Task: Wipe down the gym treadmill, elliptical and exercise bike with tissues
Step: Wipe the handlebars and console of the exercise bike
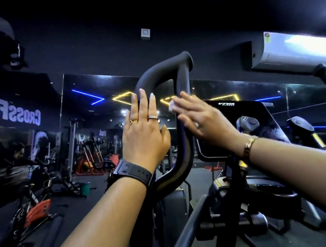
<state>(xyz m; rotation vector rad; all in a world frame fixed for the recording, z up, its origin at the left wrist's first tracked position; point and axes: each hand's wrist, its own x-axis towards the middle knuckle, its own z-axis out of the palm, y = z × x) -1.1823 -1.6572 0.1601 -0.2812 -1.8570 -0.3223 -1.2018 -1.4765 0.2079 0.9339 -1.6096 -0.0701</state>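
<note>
Elliptical handlebar: matt black, smooth, looks rubber-coated. Tissue: white paper, crumpled, soft. Console: glossy black plastic, faint specks on the face. Watch strap: matt black, rubbery, ribbed. Bracelet: shiny gold-tone metal links. Ring: polished metal. Air conditioner: glossy white plastic, strong glare.

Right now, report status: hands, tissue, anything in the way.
Left hand open, fingers straight, at the elliptical handlebar. Right hand presses white tissue on same bar. Nothing seen blocking the bar.
</note>
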